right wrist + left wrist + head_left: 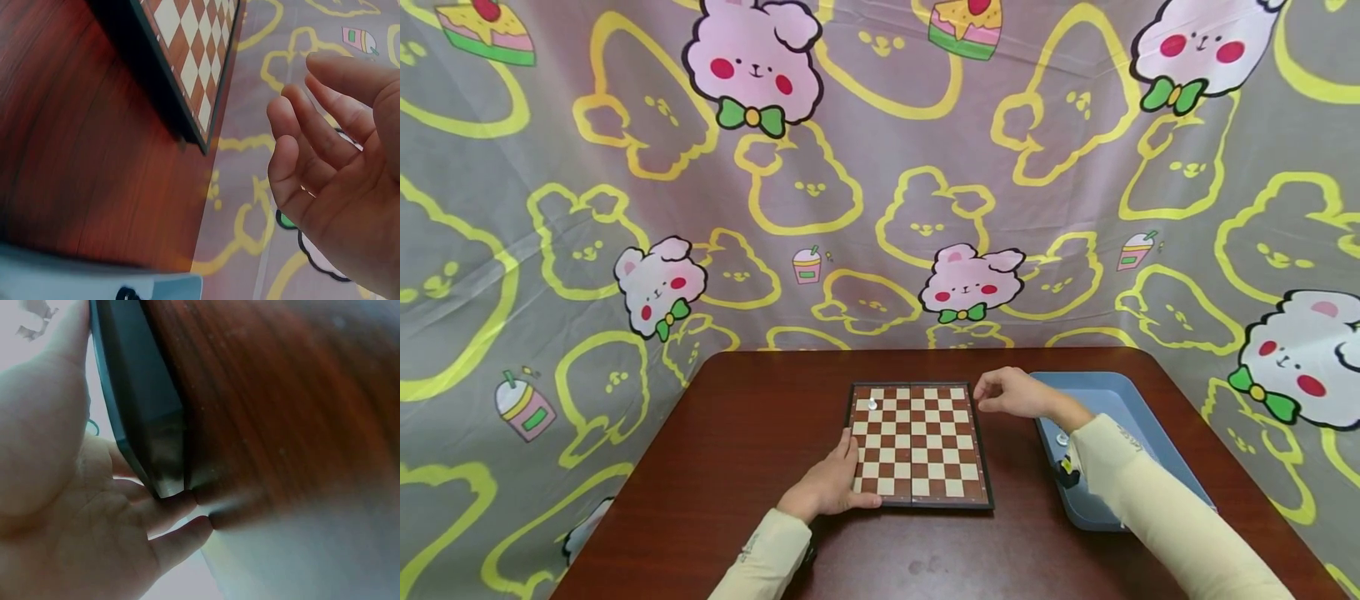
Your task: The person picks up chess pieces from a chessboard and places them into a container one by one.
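Observation:
A brown-and-cream chessboard [934, 450] with a black rim lies flat on the table. One white chess piece [872, 404] stands near its far left corner. My left hand [831, 482] touches the board's near left corner, its fingers straight along the left side and its thumb at the front edge. In the left wrist view, the board's dark side [140, 381] lies against this hand. Just off the board's far right corner hovers my right hand [1011, 392]. Its fingers are loosely bent, and the right wrist view shows nothing between the fingers [284, 165].
A blue-grey tray [1086, 382] stands right of the board, partly under my right forearm. A white piece [1062, 438] shows inside it, and a small dark thing [128, 294] appears there in the right wrist view. Patterned cloth [880, 192] hangs around the brown table [737, 417].

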A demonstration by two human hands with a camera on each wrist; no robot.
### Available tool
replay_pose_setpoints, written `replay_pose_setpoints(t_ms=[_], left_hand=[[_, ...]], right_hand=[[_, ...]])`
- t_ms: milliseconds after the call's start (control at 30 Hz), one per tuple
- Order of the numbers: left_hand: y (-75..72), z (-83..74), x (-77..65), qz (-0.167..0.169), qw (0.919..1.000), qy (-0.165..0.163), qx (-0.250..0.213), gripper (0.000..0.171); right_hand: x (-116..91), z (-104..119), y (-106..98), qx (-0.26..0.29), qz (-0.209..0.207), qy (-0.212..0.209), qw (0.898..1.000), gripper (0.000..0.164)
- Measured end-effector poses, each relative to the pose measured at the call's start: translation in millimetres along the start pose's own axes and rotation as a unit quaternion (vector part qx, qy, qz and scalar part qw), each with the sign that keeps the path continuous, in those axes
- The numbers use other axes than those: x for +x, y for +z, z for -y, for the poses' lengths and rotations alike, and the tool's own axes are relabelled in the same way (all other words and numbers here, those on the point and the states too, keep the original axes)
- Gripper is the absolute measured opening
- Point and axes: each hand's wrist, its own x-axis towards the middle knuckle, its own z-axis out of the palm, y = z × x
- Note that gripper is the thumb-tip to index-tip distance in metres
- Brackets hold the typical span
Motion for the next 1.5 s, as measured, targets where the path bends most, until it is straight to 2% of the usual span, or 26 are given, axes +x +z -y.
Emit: replay_pose_setpoints(t_ms=[233, 900, 1167, 1500], left_hand=[[2.2, 0.6, 0.4, 0.001, 1.0000, -0.001, -0.006, 0.118], [1.6, 1.7, 2.1, -0.002, 0.9999, 0.004, -0.010, 0.117], [3.2, 3.7, 1.7, -0.008, 0.9999, 0.009, -0.012, 0.118], [3.2, 6.1, 2.7, -0.010, 0.9998, 0.015, -0.003, 0.116]], right_hand=[[15, 11, 12, 0.004, 0.005, -0.031, 0.999, 0.005], [62, 28, 49, 0.005, -0.016, -0.038, 0.999, 0.013], [80, 35, 70, 0.024, -0.025, -0.004, 0.999, 0.016], [97, 43, 91, 0.019, -0.024, 0.004, 1.000, 0.019]])
